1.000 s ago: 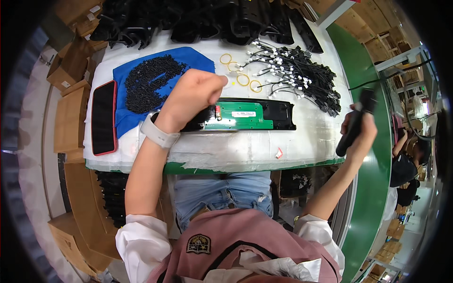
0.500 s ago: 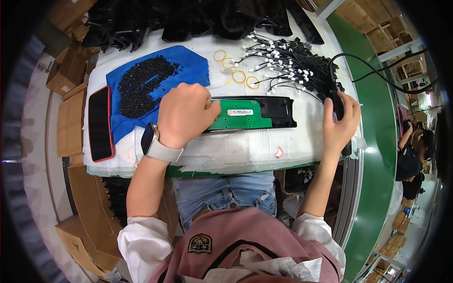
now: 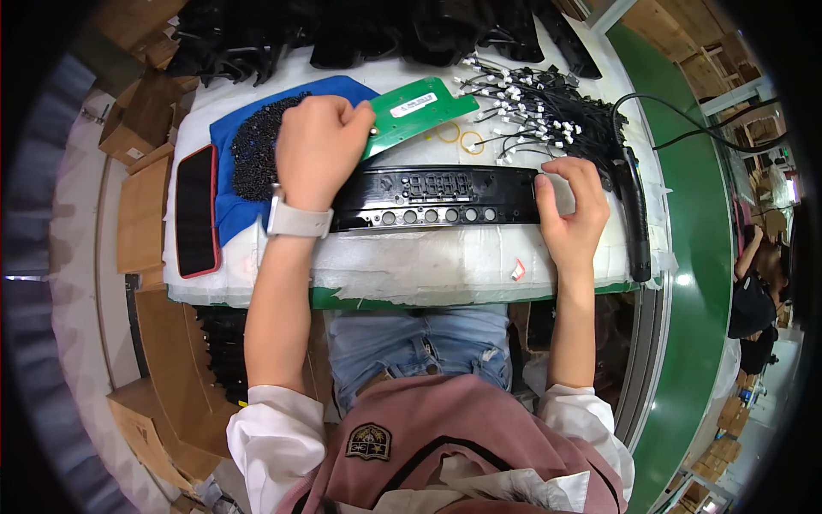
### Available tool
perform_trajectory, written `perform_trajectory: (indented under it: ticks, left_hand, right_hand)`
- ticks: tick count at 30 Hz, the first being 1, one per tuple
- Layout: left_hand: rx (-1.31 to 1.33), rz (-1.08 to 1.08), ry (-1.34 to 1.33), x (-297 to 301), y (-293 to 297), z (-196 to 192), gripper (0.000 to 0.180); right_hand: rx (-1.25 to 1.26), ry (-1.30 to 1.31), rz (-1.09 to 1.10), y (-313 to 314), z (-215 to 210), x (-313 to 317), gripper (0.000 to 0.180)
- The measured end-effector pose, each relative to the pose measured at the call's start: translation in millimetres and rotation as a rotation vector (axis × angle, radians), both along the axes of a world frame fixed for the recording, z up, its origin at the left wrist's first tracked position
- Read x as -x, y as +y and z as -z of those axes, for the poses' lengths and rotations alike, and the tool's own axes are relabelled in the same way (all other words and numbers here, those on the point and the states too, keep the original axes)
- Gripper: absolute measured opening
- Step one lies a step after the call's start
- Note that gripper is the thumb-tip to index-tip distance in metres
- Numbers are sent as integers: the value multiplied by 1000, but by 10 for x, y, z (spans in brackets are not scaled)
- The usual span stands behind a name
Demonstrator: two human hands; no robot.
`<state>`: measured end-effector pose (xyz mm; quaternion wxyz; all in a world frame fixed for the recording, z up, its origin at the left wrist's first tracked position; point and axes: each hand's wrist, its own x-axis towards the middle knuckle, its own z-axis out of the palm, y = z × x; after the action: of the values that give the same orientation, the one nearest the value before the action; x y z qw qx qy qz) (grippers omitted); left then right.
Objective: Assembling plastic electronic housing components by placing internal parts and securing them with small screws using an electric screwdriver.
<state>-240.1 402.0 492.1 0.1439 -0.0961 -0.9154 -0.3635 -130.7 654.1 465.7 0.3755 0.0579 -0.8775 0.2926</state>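
Observation:
My left hand [image 3: 324, 141], closed, pinches the left end of a green circuit board [image 3: 415, 110] with a white label. It holds the board tilted above the far side of a long black plastic panel [image 3: 437, 195]. The panel lies on the table, showing digit-shaped openings and a row of round holes. At the panel's right end is my right hand [image 3: 575, 210], thumb and fingers curved and apart. Its thumb tip meets the panel's end; whether it presses there I cannot tell. To its right lies a black stick-shaped tool [image 3: 635, 218] with a cable.
Small black parts [image 3: 255, 154] are heaped on a blue cloth [image 3: 227, 133] at left, beside a red-edged phone [image 3: 197, 210]. Black cables with white connectors [image 3: 548, 111] are piled at far right. Yellow rings [image 3: 472, 143] lie behind the panel; black mouldings [image 3: 360, 34] line the back.
My left hand has lifted the circuit board off the black panel, up and away, uncovering the panel's inside. My right hand has moved left from the black tool to the panel's right end.

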Motion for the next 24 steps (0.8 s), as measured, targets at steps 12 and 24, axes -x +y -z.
perform_trajectory:
  ticks: [12, 24]
  left_hand:
    - [-116, 133, 213, -415, 104, 43, 30]
    - [-772, 450, -526, -286, -113, -424, 28]
  right_hand:
    - [-116, 114, -67, 19, 96, -274, 8]
    - [-382, 302, -247, 264, -1216, 47, 20]
